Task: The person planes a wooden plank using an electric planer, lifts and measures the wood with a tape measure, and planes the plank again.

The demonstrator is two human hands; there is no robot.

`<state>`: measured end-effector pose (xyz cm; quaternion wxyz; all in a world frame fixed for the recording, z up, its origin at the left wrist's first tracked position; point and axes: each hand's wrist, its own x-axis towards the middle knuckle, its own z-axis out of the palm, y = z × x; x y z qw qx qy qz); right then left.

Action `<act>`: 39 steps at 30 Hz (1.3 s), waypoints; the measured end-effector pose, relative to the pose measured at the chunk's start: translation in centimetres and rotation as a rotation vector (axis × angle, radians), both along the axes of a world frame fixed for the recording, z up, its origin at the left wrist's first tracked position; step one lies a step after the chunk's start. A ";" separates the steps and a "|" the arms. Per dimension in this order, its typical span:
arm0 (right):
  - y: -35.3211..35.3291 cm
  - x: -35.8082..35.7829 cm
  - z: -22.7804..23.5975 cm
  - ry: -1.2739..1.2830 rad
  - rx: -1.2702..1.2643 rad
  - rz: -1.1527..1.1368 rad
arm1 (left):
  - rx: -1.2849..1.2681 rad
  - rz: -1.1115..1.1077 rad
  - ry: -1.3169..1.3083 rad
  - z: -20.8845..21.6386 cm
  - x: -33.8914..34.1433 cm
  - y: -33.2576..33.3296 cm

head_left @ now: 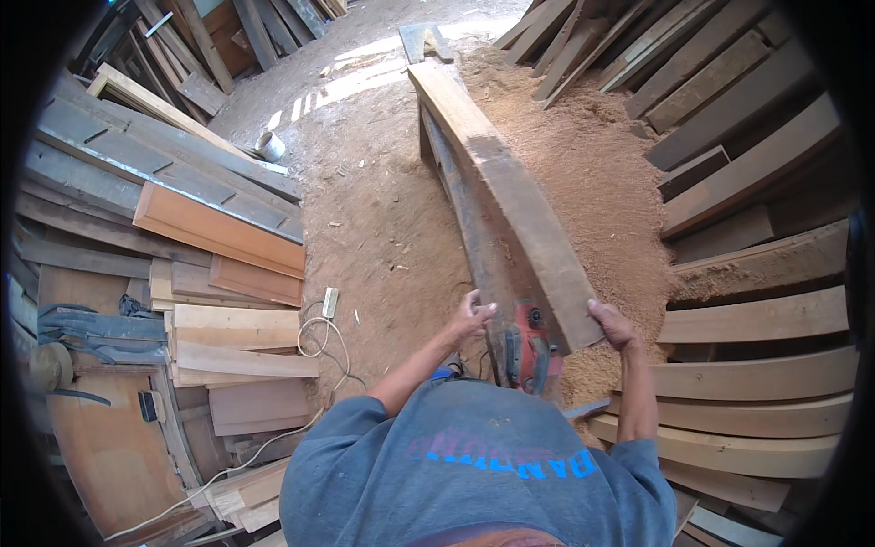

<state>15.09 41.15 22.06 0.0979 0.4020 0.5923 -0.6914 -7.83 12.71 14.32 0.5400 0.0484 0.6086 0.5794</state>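
One long board (533, 202), near end pinched in the right hand (618, 326); left hand (473, 316), fingers half-curled, grip indeterminable; one red power tool (527, 348), liable to knocks should that board slip.

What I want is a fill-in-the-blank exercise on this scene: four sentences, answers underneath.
1. The right hand grips the ____ (near/far) end of the wooden plank.
2. Beside the left hand, the handheld power tool is mainly ____ in colour.
3. Sawdust covers the ground to the ____ of the plank.
4. The white power strip lies to the plank's ____.

Answers: near; red; right; left.
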 end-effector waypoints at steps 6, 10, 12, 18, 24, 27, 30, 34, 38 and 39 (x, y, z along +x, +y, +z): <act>-11.2 -1.9 1.1 -0.009 -0.002 0.054 | 0.142 0.308 0.199 0.5 6.2 4.3; -15.8 0.0 -1.8 0.284 -0.115 -0.095 | 0.227 0.150 0.015 7.6 5.2 1.0; -16.9 -0.7 -0.7 0.311 -0.203 -0.185 | 0.062 0.139 0.201 6.2 5.1 0.2; -15.1 -7.7 -2.8 0.362 -0.148 -0.147 | 0.123 0.072 0.226 4.0 -3.1 2.3; -14.7 -8.4 2.5 0.494 -0.213 -0.108 | 0.726 0.182 -0.336 8.8 -4.4 -0.5; -16.8 -10.4 11.1 0.743 -0.238 -0.082 | 0.963 0.069 -0.435 11.4 -2.9 -3.4; -15.9 -11.4 14.7 0.901 -0.190 0.004 | 1.274 0.015 -0.725 13.7 -2.9 -2.3; -14.2 -10.1 17.6 1.018 -0.037 0.064 | 1.496 -0.005 -0.649 17.8 -4.5 0.6; -11.6 -8.9 13.9 0.762 0.116 -0.127 | 1.516 0.001 -0.587 23.7 -5.1 4.3; -11.5 -8.9 12.0 0.623 0.240 -0.166 | 1.490 0.047 -0.576 25.3 -4.9 4.9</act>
